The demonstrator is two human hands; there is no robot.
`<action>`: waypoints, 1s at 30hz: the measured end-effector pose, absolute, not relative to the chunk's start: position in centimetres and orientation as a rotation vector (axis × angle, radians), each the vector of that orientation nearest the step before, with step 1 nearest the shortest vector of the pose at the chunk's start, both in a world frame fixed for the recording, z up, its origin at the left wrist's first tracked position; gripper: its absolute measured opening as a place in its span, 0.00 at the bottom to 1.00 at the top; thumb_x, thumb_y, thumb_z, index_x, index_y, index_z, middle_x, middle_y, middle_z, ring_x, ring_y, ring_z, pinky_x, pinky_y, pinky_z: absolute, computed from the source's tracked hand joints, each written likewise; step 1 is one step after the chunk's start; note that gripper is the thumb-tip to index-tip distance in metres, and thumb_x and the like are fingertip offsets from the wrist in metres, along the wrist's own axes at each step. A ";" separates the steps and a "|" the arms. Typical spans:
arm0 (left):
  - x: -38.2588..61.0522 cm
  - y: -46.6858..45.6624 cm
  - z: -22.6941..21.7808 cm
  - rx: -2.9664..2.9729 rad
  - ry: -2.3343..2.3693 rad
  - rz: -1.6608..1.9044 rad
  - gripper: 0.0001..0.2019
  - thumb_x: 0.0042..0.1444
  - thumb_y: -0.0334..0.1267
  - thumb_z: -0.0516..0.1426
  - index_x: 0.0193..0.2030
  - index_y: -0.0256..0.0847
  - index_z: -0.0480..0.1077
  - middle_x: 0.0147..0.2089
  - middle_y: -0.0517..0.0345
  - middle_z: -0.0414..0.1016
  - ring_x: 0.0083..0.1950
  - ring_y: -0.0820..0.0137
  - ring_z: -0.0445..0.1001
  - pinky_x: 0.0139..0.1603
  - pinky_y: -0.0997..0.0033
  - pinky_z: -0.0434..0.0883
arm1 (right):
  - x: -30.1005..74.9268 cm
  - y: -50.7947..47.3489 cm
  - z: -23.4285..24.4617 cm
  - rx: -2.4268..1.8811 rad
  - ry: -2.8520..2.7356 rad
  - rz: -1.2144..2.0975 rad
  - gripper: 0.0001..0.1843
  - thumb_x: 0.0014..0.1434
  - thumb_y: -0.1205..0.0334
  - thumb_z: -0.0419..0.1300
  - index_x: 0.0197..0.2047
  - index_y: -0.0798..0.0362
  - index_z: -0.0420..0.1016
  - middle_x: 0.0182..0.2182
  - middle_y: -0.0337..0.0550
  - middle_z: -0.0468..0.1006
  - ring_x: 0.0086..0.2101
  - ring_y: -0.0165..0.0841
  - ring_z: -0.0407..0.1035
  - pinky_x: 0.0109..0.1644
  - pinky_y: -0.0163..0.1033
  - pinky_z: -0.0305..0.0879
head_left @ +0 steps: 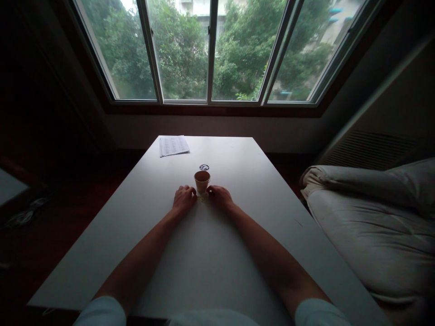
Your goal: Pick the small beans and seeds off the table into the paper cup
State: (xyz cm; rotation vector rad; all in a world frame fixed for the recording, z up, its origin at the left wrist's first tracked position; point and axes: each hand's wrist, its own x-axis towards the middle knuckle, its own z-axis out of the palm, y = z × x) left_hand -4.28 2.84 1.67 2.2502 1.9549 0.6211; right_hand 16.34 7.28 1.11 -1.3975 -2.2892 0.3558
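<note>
A small brown cup (pixel 202 181) stands upright on the white table, its open top towards me. To the left of its base is my left hand (pixel 184 198), fingers curled and closed on the tabletop. My right hand (pixel 220 197) mirrors it on the right, thumb and fingers pinched together close by the cup. Whether either hand touches the cup or pinches something thin, I cannot tell. Between the fingertips, just in front of the cup, lie tiny yellowish bits (pixel 203 198), too small to name. Behind the cup is a small round dark-rimmed item (pixel 204 167) with a pale middle.
Printed paper sheets (pixel 173 146) lie at the far left corner of the white table (pixel 204 262). A folded pale mattress or cushion (pixel 370 217) stands along the right side. Beyond the far edge are a wall and a wide window (pixel 210 54).
</note>
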 end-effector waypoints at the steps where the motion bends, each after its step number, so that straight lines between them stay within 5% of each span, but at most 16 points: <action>1: -4.1 2.8 1.7 2.274 1.934 0.623 0.06 0.60 0.39 0.57 0.40 0.44 0.76 0.44 0.50 0.73 0.48 0.61 0.67 0.48 0.64 0.64 | 16.5 7.4 1.1 -1.414 -2.268 0.355 0.12 0.61 0.66 0.57 0.44 0.47 0.79 0.40 0.42 0.81 0.38 0.34 0.73 0.41 0.34 0.62; 30: -3.8 2.8 1.2 2.316 1.832 0.690 0.09 0.62 0.37 0.55 0.39 0.45 0.78 0.40 0.51 0.76 0.45 0.63 0.68 0.49 0.64 0.65 | 16.9 7.6 0.3 -1.076 -2.365 0.450 0.08 0.57 0.66 0.61 0.39 0.50 0.80 0.35 0.39 0.77 0.32 0.28 0.69 0.37 0.31 0.60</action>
